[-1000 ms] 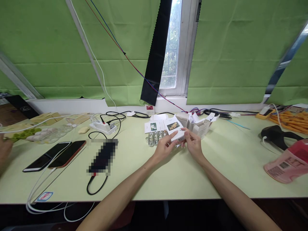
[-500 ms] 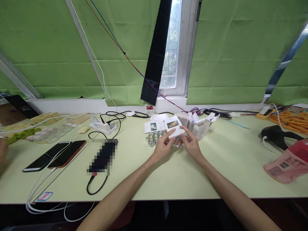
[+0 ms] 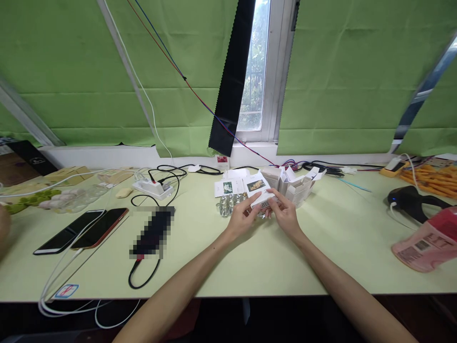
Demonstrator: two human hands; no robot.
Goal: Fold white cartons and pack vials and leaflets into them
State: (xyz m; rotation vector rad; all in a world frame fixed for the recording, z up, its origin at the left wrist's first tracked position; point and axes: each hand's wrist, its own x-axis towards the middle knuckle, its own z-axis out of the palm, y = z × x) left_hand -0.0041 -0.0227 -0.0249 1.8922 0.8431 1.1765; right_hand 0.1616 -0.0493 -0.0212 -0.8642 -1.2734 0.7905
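Note:
Between both hands I hold a small white carton (image 3: 263,196) with a barcode on the side facing me. My left hand (image 3: 243,216) pinches its left end, and my right hand (image 3: 284,214) grips the right end. Just behind it lies a white box with a flower picture (image 3: 256,185), and a similar box (image 3: 229,187) is to its left. Several small glass bottles (image 3: 227,205) lie beside my left fingers; a few more are partly hidden under my hands. White cartons with raised flaps (image 3: 300,188) stand behind my right hand.
To the left are two phones (image 3: 100,228), a pixelated dark device (image 3: 153,232) on a cable and a white power strip (image 3: 153,189). A pink bottle (image 3: 426,240) and a black scanner (image 3: 407,200) are at right. Another person's hand (image 3: 3,221) shows at the left edge.
The carton in my hands has tilted slightly, and its barcode side shows more plainly. My arms are nearly still. The other person's hand at the left edge has shifted a little.

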